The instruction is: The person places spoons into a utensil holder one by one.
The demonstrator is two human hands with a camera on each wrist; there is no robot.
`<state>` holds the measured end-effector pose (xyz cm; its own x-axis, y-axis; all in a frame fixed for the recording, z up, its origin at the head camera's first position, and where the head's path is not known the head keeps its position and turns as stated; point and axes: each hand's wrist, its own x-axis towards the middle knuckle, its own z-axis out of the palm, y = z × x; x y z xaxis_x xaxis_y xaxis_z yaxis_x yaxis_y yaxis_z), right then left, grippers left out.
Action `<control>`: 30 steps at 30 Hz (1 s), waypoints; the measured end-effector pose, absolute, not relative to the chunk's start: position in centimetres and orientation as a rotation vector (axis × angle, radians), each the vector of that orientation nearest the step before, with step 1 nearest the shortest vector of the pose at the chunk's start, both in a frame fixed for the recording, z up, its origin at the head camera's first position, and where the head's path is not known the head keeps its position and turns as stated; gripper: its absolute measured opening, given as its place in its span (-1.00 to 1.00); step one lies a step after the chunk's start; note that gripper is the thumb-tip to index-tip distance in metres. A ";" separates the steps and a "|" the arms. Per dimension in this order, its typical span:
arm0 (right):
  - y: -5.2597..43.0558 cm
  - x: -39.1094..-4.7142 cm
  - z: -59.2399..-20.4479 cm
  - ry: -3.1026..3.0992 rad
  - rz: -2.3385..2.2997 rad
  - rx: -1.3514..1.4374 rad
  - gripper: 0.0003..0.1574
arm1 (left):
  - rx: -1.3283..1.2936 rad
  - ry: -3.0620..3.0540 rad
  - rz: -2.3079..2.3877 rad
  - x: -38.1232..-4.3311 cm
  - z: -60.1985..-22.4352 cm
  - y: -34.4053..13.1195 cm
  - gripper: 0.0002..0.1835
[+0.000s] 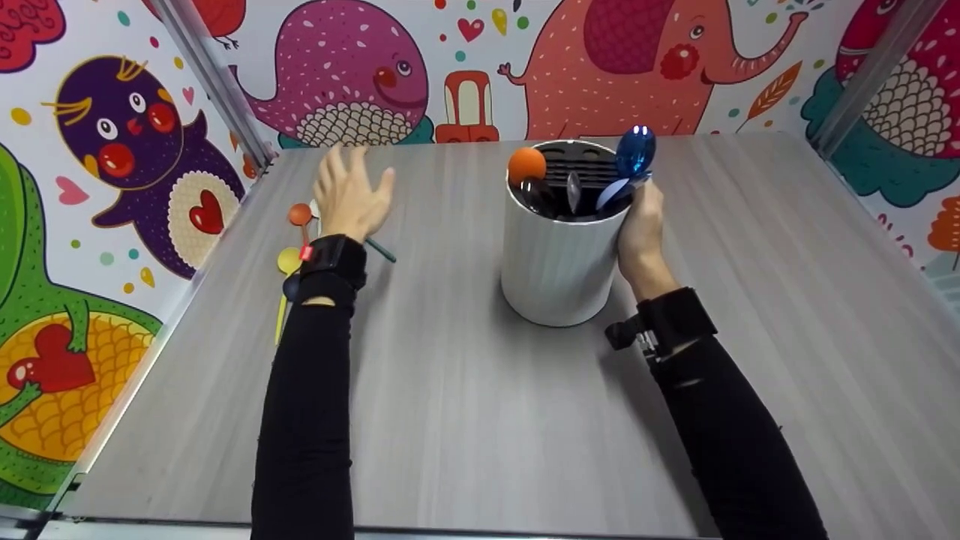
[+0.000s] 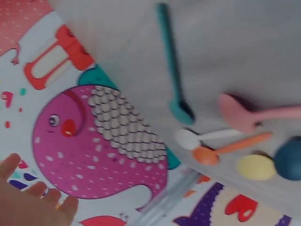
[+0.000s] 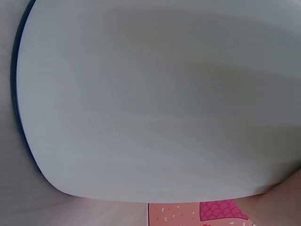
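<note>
Head view, canister [image 1: 559, 270], grey tabletop [image 1: 465, 405], cartoon walls [image 1: 615, 90]

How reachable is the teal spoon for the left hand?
Likely yes: the left hand is empty and close by, and nothing lies over the teal spoon in the left wrist view.

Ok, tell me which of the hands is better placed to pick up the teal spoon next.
Left, most likely: the left hand is open, empty and close to the teal spoon, while the right hand is farther off, against the white container.
</note>
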<state>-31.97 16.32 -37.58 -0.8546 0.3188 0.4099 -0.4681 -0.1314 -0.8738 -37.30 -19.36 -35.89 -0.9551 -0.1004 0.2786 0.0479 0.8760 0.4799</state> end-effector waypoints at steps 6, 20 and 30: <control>16.2 -32.1 -37.4 -1.620 2.022 0.158 -0.47 | 0.146 -2.886 -0.614 -37.3 -38.0 -21.2 -0.23; 16.2 -32.1 -37.7 -1.631 2.008 0.162 -0.44 | 0.228 -3.140 -0.628 -38.7 -43.3 -21.3 -0.11; 16.3 -32.0 -37.7 -1.654 1.976 0.136 -0.43 | 0.340 -3.221 -0.645 -40.2 -44.0 -21.7 -0.09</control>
<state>-31.97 16.32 -37.67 -0.8414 0.3450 0.4159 -0.4702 -0.0880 -0.8782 -40.18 -21.71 -44.01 -0.9660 -0.1683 -0.1962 -0.2309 0.9030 0.3622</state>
